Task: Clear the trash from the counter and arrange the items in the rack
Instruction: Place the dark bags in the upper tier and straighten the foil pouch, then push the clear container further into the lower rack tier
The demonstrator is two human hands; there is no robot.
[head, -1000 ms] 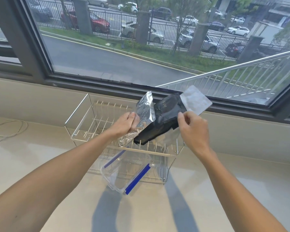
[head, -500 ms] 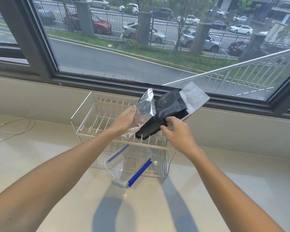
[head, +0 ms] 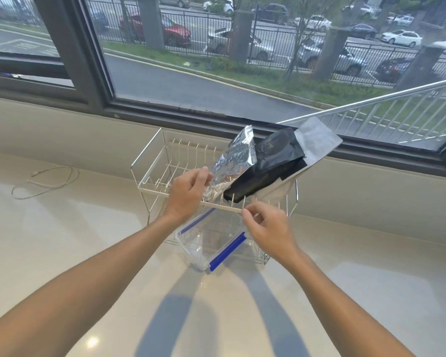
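Three flat packets lean in the rack's top tier: a foil bag at the left, a black pouch beside it, and a white sleeve behind that, nearest the window. Your left hand pinches the foil bag's lower edge; your right hand holds nothing, its fingers loosely curled just at the rack's front rail. To seat the foil bag well, I'd slide its bottom edge down between two prongs until it stands without your grip, then let go slowly, since foil is light and may tip. A clear container with blue clips sits tilted in the rack's lower tier, jutting past the front.

Hard to tell: whether the pouch rests between prongs or only leans on the sleeve. No trash shows on the counter; only a cord lies left of the rack.
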